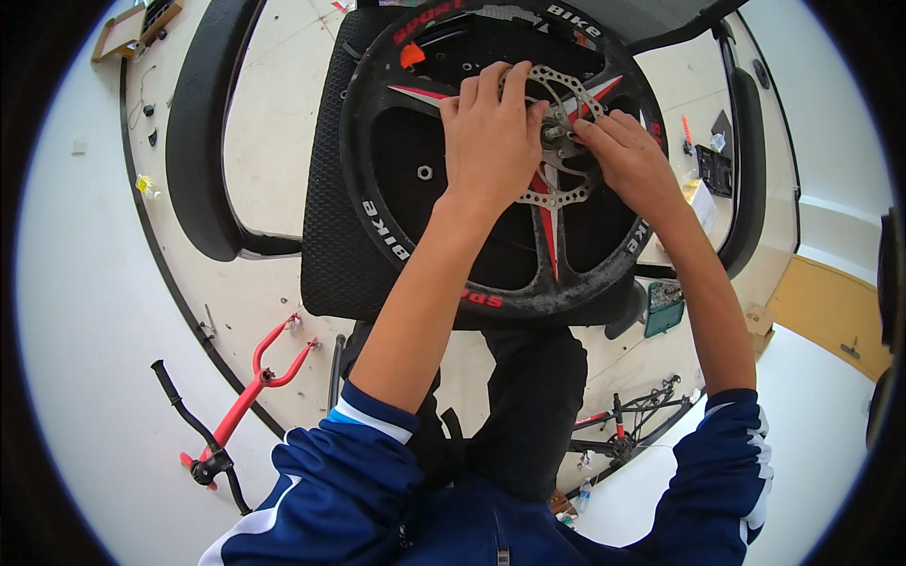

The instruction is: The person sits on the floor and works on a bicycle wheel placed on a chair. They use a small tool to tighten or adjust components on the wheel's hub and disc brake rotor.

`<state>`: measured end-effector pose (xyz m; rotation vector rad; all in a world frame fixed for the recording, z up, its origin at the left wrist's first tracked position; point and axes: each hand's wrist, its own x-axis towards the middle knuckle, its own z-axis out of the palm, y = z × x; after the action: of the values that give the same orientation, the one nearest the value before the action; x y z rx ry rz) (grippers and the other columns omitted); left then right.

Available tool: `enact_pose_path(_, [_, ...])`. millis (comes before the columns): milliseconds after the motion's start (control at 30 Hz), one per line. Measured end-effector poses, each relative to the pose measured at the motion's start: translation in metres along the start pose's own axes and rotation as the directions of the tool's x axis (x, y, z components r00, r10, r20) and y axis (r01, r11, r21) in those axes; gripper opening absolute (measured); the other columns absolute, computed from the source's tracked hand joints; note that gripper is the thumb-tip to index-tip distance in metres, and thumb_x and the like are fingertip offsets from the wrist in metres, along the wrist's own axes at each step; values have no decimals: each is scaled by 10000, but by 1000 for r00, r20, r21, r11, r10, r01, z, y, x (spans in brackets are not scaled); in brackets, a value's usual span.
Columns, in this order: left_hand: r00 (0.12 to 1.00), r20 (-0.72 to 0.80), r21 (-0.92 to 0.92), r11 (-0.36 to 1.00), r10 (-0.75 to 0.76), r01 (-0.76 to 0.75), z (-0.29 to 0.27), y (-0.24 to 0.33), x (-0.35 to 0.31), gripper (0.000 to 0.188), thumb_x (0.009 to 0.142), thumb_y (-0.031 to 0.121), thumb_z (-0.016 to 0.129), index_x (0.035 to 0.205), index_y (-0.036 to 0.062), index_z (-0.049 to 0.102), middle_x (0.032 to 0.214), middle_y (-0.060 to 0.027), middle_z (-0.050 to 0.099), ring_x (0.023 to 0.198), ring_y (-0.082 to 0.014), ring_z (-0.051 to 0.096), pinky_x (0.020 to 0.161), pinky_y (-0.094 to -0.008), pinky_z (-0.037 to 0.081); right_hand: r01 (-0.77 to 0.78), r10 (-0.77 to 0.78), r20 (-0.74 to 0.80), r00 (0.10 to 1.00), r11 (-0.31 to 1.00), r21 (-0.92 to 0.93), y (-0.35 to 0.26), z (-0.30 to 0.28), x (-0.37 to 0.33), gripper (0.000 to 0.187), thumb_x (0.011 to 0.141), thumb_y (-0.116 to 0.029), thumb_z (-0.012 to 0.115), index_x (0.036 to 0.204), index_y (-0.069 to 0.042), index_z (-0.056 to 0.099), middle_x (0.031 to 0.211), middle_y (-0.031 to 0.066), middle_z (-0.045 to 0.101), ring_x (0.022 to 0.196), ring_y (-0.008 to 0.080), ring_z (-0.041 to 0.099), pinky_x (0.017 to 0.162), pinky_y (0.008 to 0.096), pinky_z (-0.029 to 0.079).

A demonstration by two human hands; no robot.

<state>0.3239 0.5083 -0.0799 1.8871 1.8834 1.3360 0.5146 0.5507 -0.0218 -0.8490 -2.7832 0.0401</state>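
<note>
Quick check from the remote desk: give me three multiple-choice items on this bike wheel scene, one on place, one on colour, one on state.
1. Where does the red fork with handlebar lie?
A. lower left, on the floor
B. on the wheel
C. in the right hand

2. What colour are the sleeves?
A. green
B. blue with white stripes
C. yellow

3. What are both hands doing?
A. hanging free
B. touching the disc rotor at the hub of the wheel
C. gripping the tyre

Answers: A, it lies on the floor; B, rolled-up sleeves show it; B, left hand and right hand meet at the hub.
</note>
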Motion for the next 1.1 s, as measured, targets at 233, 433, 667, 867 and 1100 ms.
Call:
enact_pose_path(233, [998,-50,16,1000,-25,26,6,1,-3,403,936,220,643,1306,71,582,1231,-117,600,1064,-316,572,910,-433,446,-350,352,-196,915,936,48,-47,31,-3,205,835,19,576,1033,-16,615,856,150,630,792,350,660,689,437,535])
enact_pose_path(433, [994,-105,-9,999,-33,32,9,4,-3,407,904,189,667,1278,45,598,1210,-160,610,1039,-353,579,905,-439,469,-772,766,-299,569,623,127,-93,47,27,147,915,-85,545,968,-10,660,868,224,681,800,426,664,710,499,529])
enact_pose_path(667, [993,-107,-125,992,-41,28,5,3,-4,404,890,167,680,1262,25,612,1199,-174,608,1030,-364,577,895,-432,475,-729,759,-219,613,650,214,-85,23,18,172,954,-140,585,928,10,664,845,241,667,800,432,653,700,470,509])
enact_pose_path(867, [994,-112,-131,991,-21,7,3,-2,-6,409,898,169,674,1275,26,606,1182,-159,610,999,-348,574,877,-429,475,-479,480,82,873,814,327,-44,-15,-9,125,948,-48,583,1040,17,635,924,173,648,842,355,639,750,365,505])
enact_pose_path(1100, [991,-133,-114,993,-6,-9,6,-3,-5,402,896,169,680,1264,26,608,1185,-164,607,1005,-351,575,875,-428,475,-245,221,168,961,959,143,-37,-14,-1,189,919,-23,578,1102,-6,623,981,156,624,932,358,612,808,413,506])
